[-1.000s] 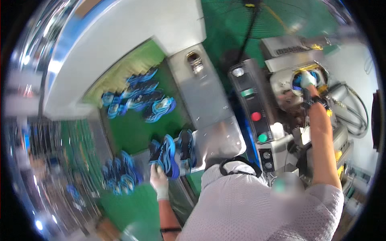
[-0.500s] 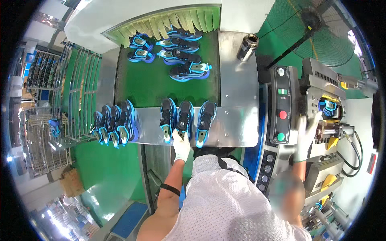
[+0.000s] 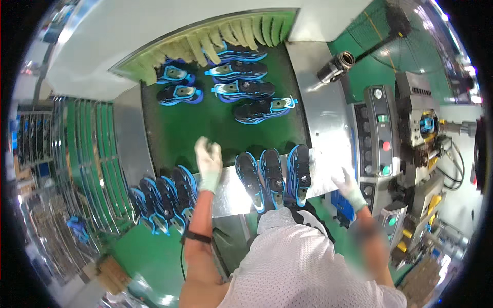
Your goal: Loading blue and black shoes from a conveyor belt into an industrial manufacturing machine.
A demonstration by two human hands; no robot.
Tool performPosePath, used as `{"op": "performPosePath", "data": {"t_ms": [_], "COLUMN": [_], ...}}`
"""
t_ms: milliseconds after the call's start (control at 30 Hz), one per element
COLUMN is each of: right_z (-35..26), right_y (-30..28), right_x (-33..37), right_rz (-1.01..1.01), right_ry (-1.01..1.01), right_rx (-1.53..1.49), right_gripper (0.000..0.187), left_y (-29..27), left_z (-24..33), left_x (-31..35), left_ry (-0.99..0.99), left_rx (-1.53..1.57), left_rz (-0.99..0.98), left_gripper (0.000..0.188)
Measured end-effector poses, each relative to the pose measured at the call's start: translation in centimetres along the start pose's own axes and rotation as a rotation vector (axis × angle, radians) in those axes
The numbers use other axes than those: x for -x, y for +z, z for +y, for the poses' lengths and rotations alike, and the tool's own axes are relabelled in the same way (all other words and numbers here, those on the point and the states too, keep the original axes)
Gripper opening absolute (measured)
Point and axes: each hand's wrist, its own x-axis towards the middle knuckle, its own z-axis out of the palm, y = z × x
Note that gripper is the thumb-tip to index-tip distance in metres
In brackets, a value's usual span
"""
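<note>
My gloved left hand [image 3: 208,158] reaches over the near edge of a green conveyor belt [image 3: 205,123], fingers loosely apart and empty. To its right, three black-and-blue sneakers [image 3: 272,177] stand side by side on the metal ledge [image 3: 228,197]. Several more sneakers [image 3: 163,200] are lined up at the ledge's left end, beside my left wrist. Above the right end of the ledge is my gloved right hand [image 3: 350,189], open and holding nothing. Farther back on the belt lie several sneakers [image 3: 241,88], some partly under the hanging strips.
A strip curtain [image 3: 226,36] hangs across the tunnel mouth. A dark flask [image 3: 336,68] stands on the right metal side. Beyond it are a button panel [image 3: 382,131], a press machine [image 3: 423,123] with something blue inside, and a fan [image 3: 395,31]. Metal racks [image 3: 92,159] stand left.
My left hand has let go of the middle sneaker and moved left and forward over the belt. My right hand has come back from the press machine toward the ledge. The view has shifted.
</note>
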Motion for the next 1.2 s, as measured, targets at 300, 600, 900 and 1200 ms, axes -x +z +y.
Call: {"op": "performPosePath", "data": {"t_ms": [300, 600, 900, 1200], "right_z": [-11.1, -15.7, -19.3, -10.0], "right_y": [13.7, 12.7, 1.4, -1.6], "right_x": [-3.5, -4.2, 4.1, 11.6], "right_rz": [0.038, -0.053, 0.154, 0.5], "right_ry": [0.27, 0.207, -0.222, -0.017], "right_rx": [-0.131, -0.231, -0.447, -0.329], "right_gripper": [0.087, 0.091, 0.086, 0.063], "left_y": [-0.5, -0.5, 1.2, 14.8], "left_z": [-10.9, -10.6, 8.5, 29.7], "left_x": [-26.8, -26.6, -8.9, 15.7], "left_ry": [0.151, 0.145, 0.469, 0.92], "left_rx": [-0.38, -0.315, -0.118, 0.166], "left_rz": [0.223, 0.134, -0.217, -1.004], "left_gripper": [0.079, 0.036, 0.015, 0.016]}}
